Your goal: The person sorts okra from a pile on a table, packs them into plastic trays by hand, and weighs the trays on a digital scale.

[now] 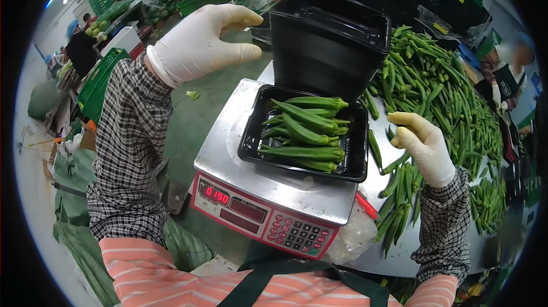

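Observation:
My left hand [205,41], in a white glove, is raised to the left of a stack of black trays [328,44], its thumb and fingers apart with nothing between them. A black tray [359,155] with several okra pods [308,127] rests on the metal plate of a scale [222,130], whose red display reads 0.190. To the right of this tray, my gloved right hand [419,147] hovers near loose okra, thumb and forefinger slightly apart and no pod visible in them.
A large heap of okra [439,90] covers the table at the right. A red-handled tool [366,205] and a clear plastic bag [351,235] lie beside the scale. Co-workers stand at the far right and far left. Green crates [100,87] are on the left.

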`<move>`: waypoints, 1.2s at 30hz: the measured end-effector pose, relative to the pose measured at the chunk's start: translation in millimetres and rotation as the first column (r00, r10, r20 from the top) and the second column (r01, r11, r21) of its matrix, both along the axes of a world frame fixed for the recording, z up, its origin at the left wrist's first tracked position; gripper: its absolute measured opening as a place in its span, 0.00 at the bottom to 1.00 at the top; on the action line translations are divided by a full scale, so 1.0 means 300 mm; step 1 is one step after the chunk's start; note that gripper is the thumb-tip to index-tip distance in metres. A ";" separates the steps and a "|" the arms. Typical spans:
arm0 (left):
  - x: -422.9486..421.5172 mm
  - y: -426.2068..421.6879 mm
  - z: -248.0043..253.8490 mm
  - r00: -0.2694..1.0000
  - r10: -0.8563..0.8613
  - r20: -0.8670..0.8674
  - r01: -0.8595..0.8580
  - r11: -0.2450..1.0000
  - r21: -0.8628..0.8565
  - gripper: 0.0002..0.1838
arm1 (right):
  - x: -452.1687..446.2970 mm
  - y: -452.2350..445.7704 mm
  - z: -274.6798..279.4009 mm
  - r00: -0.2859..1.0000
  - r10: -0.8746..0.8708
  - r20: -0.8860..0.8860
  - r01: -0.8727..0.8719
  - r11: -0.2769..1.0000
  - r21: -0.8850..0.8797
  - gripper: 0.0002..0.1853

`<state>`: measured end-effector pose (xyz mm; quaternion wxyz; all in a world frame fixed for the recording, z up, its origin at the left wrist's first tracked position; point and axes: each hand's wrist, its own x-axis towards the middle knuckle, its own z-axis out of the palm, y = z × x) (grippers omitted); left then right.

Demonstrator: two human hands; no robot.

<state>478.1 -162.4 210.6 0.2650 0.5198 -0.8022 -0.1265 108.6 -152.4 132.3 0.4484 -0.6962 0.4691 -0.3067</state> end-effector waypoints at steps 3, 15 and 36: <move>0.017 0.047 -0.007 0.996 -0.003 0.091 0.005 1.000 -0.019 0.26 | 0.076 0.000 0.002 0.994 0.072 -0.081 -0.082 0.987 -0.138 0.15; 0.023 0.081 -0.249 0.979 -0.076 0.190 0.107 0.982 -0.158 0.06 | 0.248 -0.071 -0.028 0.953 0.113 -0.280 -0.264 0.764 -0.589 0.13; -0.062 0.175 -0.066 0.822 0.300 0.484 -0.037 0.876 -0.480 0.03 | 0.309 -0.115 -0.124 0.847 0.102 -0.521 -0.464 0.619 -0.634 0.18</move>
